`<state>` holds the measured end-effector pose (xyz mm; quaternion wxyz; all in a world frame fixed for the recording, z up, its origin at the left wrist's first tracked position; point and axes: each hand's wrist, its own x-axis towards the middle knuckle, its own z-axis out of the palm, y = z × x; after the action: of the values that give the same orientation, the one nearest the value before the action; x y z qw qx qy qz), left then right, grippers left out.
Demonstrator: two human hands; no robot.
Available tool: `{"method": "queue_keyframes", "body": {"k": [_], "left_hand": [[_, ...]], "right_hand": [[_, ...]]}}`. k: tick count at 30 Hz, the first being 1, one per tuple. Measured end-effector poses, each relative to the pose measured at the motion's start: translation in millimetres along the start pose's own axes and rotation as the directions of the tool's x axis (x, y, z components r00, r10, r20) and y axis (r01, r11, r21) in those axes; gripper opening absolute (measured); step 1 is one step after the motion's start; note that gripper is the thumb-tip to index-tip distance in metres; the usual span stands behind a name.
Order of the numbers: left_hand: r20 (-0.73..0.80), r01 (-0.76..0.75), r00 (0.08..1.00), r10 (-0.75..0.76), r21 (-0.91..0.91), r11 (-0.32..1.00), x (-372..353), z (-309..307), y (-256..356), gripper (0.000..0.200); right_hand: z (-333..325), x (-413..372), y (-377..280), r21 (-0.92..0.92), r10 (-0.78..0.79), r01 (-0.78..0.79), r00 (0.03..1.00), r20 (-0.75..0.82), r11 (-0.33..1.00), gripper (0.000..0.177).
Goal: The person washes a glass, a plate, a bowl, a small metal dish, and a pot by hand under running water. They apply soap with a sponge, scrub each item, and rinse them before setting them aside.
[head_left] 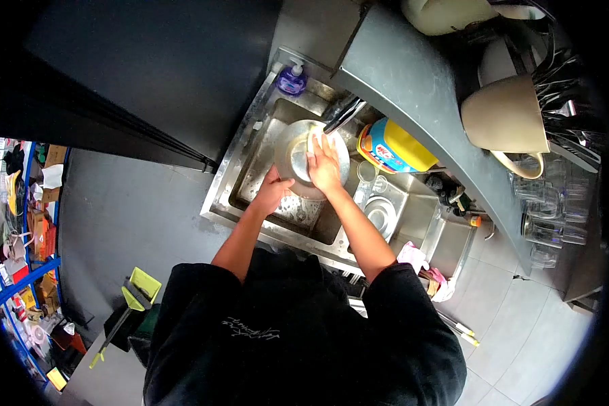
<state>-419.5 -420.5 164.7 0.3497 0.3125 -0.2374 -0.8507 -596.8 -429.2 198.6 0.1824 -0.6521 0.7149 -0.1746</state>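
Observation:
A round, pale, shiny plate is held over the sink basin, beneath the dark faucet. My left hand is closed on its near-left rim, the thumb lying over the top. Flat on the right part of the plate rests my right hand, fingers stretched toward the faucet's end. Whether anything thin lies under that palm is hidden. Right of my right hand stand a clear glass and a stack of white dishes.
A purple soap bottle stands at the sink's back corner. A yellow-and-blue container sits right of the faucet. Overhead at right, a grey shelf bears a beige mug, with glasses beside it. Pink-white cloths hang nearby.

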Motion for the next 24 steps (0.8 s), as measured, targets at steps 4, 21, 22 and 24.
{"method": "queue_keyframes", "body": {"k": [4, 21, 22, 24], "left_hand": [[0.034, 0.007, 0.999, -0.011, 0.107, 0.994, 14.4, -13.5, -5.8, 0.052], [-0.227, -0.237, 0.928, 0.295, 0.25, 0.939, 10.4, 23.7, -33.3, 0.052], [-0.207, -0.244, 0.931, 0.3, 0.255, 0.936, 5.5, 31.2, -27.8, 0.045], [-0.222, -0.261, 0.93, 0.292, 0.159, 0.952, 3.2, 32.2, -36.9, 0.042]], "right_hand": [[33.3, -43.3, 24.2, 0.227, -0.325, 0.319, 0.946, -0.01, 0.92, 0.05], [38.9, -68.6, -7.3, 0.492, 0.707, -0.579, 0.698, -0.112, 0.65, 0.066], [33.0, -61.4, -19.4, 0.526, 0.774, -0.647, 0.633, -0.033, 0.552, 0.064], [35.9, -52.1, -12.4, 0.79, 0.771, -0.539, 0.622, 0.14, 0.292, 0.065]]}}
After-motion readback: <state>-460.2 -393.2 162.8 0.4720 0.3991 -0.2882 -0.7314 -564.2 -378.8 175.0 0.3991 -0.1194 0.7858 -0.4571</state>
